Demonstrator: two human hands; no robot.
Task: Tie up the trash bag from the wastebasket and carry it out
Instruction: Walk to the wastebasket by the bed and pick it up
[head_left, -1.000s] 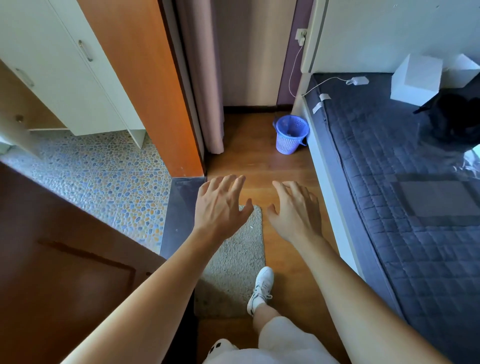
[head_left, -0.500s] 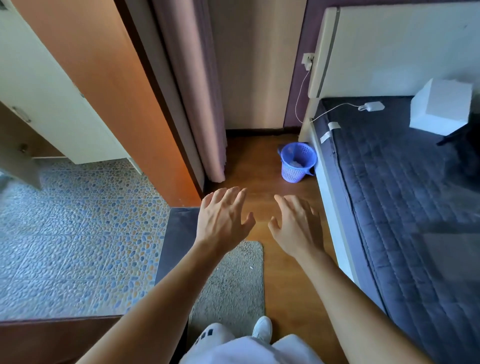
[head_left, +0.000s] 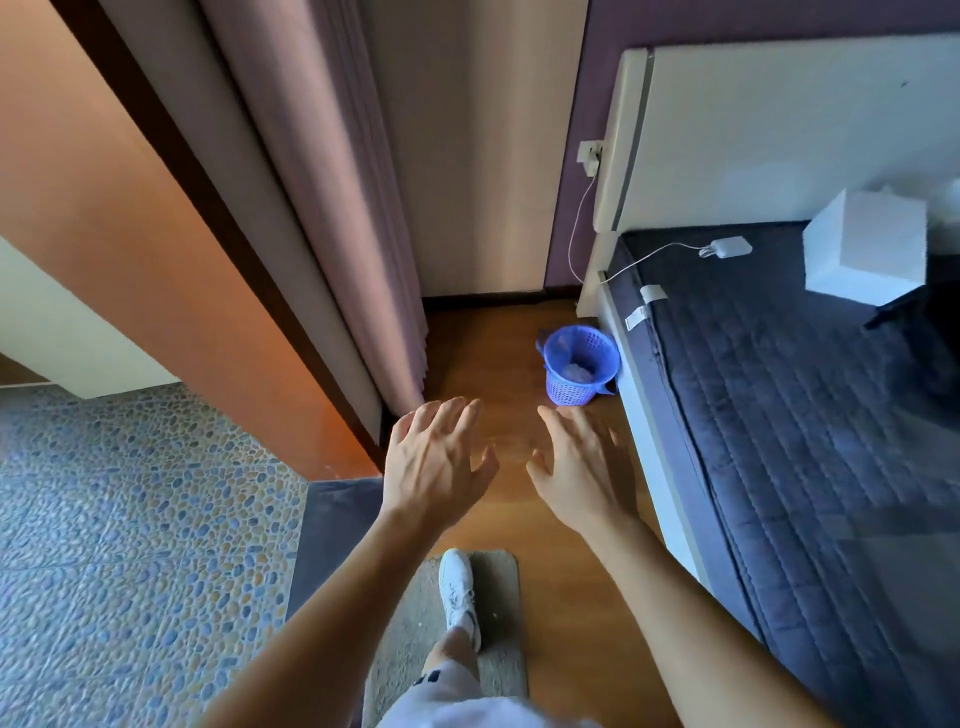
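Observation:
A small blue mesh wastebasket (head_left: 577, 365) stands on the wooden floor against the bed's side, near the far wall. Something pale, a bag or crumpled trash (head_left: 575, 371), lies at its bottom; I cannot tell which. My left hand (head_left: 436, 457) and my right hand (head_left: 579, 470) are stretched out in front of me, palms down and fingers spread, holding nothing. Both hover short of the basket; the right fingertips sit just below its base in the picture.
A bed with a dark quilted cover (head_left: 800, 426) fills the right side, with a white box (head_left: 865, 249) and a charger cable (head_left: 724, 247) on it. A curtain (head_left: 332, 208) and an orange door frame (head_left: 171, 260) stand to the left. A grey mat (head_left: 493, 623) lies under my white shoe (head_left: 457, 587).
I have stepped forward through the doorway; the wastebasket is nearer and larger in view. Both hands stay spread and empty ahead of me.

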